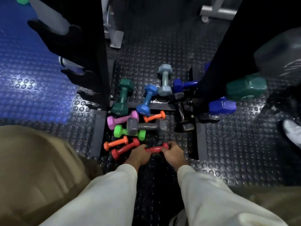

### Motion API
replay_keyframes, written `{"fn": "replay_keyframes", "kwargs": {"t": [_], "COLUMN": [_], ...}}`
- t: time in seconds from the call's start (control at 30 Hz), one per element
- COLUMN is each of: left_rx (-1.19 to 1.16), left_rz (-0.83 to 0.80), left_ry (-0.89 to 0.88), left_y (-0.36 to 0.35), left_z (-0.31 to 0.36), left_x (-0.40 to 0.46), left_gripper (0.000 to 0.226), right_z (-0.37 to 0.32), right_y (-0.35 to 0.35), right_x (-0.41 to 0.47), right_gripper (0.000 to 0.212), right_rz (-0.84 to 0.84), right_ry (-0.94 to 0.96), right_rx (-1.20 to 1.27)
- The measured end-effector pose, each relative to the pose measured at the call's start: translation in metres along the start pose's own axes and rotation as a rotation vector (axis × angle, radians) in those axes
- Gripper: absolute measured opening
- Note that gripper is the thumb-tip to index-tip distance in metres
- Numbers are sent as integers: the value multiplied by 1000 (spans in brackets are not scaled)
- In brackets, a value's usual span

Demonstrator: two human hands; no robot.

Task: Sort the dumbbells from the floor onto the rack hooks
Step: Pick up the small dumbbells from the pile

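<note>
Several coloured dumbbells lie on the studded floor between the two black rack posts. Both my hands hold one small red dumbbell (156,149) low at the front: my left hand (140,154) grips its left end, my right hand (174,154) grips its right end. A second red dumbbell (125,148) lies just left of my left hand, beside an orange one (116,143). Behind these lie green (129,132), grey (146,126), pink (122,119), orange (154,116), blue (146,100), teal (123,97), pale grey (165,80), dark blue (184,84) and black (183,111) dumbbells.
The left rack post (91,51) has hooks holding a pale grey weight. The right rack post (216,62) carries teal (246,87), blue (222,106) and dark grey (278,53) dumbbells. A shoe (292,132) stands at the right edge. My knee fills the lower left.
</note>
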State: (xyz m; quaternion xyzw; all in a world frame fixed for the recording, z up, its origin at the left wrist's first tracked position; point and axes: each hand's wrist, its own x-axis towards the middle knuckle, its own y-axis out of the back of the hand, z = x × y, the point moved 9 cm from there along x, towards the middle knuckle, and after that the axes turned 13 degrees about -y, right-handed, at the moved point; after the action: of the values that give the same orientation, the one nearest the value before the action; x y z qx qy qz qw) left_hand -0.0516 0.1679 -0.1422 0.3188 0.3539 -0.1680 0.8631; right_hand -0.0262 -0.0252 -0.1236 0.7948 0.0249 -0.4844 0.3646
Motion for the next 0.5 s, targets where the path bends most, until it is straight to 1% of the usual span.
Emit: {"fn": "replay_keyframes", "kwargs": {"t": [0.1, 0.2, 0.3, 0.43, 0.5], "left_rx": [-55, -113, -163, -222, -293], "left_rz": [-2, 7, -4, 25, 48], "left_ry": [7, 15, 22, 51, 39], "left_y": [-6, -7, -4, 1, 1], "left_z": [-3, -2, -3, -9, -3], "left_x": [5, 9, 11, 10, 10], "left_gripper": [56, 50, 46, 60, 58], "right_z": [-2, -5, -6, 1, 4], "right_y": [-14, -19, -18, -12, -7], "right_x": [5, 8, 13, 17, 19], "right_gripper": [43, 38, 34, 42, 41], "right_rz": [-79, -131, -155, -151, -126], "right_ry": [9, 23, 3, -77, -94], "right_rx": [-56, -60, 30, 178, 263]}}
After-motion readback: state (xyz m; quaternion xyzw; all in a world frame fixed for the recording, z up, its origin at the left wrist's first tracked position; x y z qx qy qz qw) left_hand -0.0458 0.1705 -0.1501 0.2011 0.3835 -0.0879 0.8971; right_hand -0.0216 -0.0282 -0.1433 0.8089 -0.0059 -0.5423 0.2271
